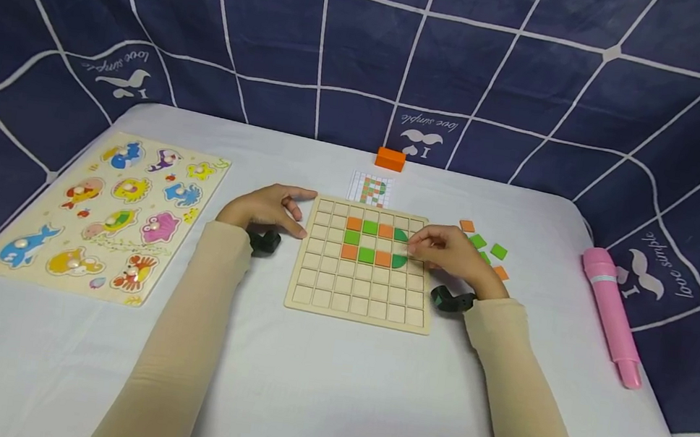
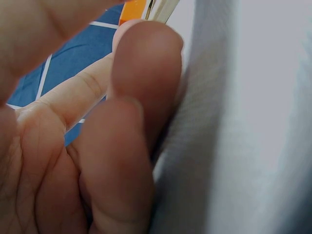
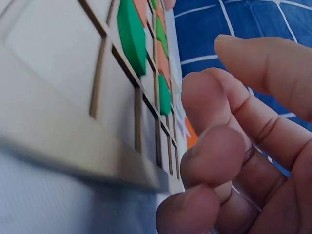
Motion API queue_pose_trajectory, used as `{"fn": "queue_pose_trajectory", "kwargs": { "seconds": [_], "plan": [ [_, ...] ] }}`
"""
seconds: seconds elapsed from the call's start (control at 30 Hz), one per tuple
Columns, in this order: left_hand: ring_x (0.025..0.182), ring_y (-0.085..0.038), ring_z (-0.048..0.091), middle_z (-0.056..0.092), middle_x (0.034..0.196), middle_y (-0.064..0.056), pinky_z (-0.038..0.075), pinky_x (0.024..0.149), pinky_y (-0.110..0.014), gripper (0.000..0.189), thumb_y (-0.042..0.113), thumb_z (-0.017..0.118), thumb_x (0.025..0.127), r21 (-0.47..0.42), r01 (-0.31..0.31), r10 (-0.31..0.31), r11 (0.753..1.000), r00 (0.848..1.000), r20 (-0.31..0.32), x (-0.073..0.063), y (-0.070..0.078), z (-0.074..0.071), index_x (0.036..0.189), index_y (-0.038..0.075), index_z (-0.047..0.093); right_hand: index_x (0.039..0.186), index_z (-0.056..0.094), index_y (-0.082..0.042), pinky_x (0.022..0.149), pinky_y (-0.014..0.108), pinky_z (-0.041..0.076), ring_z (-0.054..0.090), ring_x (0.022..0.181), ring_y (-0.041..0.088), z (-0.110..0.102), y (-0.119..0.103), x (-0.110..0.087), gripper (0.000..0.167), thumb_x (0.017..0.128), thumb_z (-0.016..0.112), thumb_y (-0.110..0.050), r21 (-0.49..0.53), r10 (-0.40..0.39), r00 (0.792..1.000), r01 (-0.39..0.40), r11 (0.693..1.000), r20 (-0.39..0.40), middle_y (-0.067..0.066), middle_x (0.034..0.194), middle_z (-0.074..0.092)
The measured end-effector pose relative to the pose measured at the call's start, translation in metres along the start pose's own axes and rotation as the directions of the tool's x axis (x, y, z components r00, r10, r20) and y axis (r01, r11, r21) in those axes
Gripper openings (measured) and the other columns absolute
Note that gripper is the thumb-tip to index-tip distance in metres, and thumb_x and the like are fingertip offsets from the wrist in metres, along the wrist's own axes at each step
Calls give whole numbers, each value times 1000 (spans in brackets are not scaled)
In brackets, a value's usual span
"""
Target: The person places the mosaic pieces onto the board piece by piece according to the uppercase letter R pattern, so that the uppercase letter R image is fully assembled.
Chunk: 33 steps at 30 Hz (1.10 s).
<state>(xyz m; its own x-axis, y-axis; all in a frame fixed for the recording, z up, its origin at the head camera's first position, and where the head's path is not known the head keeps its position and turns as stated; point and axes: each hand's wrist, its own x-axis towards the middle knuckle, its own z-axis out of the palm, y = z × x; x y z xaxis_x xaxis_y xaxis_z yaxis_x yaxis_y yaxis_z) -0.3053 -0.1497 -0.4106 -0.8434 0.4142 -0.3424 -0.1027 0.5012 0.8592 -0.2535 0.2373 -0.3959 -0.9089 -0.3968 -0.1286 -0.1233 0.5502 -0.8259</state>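
Observation:
A wooden grid board (image 1: 359, 307) lies flat in front of me. Orange and light green square tiles (image 1: 367, 256) sit in its cells, with two dark green rounded tiles (image 1: 398, 262) at the right ends of two rows. My left hand (image 1: 267, 207) is at the board's left edge, index finger extended toward the upper corner and thumb lower down. Over the right edge, beside the rounded tiles, is my right hand (image 1: 451, 251). Its fingers (image 3: 214, 156) are loosely bent in the right wrist view, and nothing shows between them.
Several loose tiles (image 1: 499, 252) lie right of the board, partly behind my right hand. A pattern card (image 1: 372, 189) and an orange block (image 1: 391, 159) are beyond it. A sea-animal puzzle (image 1: 107, 218) occupies the left, a pink microphone (image 1: 615, 317) the far right.

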Motion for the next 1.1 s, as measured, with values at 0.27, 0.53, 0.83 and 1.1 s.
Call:
{"fn": "queue_pose_trajectory", "kwargs": {
  "seconds": [0.27,0.53,0.83,1.1],
  "plan": [
    [84,-17,52,61,102,-9,44,67,-22,100,3,94,81,17,9,-9,1000,1000,-8,-2,0,1,167,10,43,123,71,9,64,26,47,53,68,15,-17,8,-10,27,103,72,-9,95,50,996,-42,995,-74,5,89,65],
    [84,-17,51,61,104,-9,43,67,-23,99,5,94,81,24,11,-10,1000,1000,-11,-3,0,1,167,11,43,132,67,7,66,27,46,54,69,13,-36,19,-21,35,106,70,-16,146,100,985,-80,986,-137,5,88,66],
    [84,-17,52,62,103,-8,42,67,-23,99,5,94,82,29,3,-3,1000,1000,-10,-3,0,0,167,11,44,137,67,-2,51,25,39,55,71,10,-55,31,-36,38,108,69,-26,244,163,967,-112,963,-197,-4,93,68],
    [79,-16,50,62,104,-8,40,62,-23,98,6,94,81,25,10,-10,1000,1000,-16,-4,-1,1,166,13,45,109,79,-20,66,20,51,55,71,10,-68,49,-49,18,109,64,-8,468,94,947,64,881,-306,-3,96,71]
  ]
}}
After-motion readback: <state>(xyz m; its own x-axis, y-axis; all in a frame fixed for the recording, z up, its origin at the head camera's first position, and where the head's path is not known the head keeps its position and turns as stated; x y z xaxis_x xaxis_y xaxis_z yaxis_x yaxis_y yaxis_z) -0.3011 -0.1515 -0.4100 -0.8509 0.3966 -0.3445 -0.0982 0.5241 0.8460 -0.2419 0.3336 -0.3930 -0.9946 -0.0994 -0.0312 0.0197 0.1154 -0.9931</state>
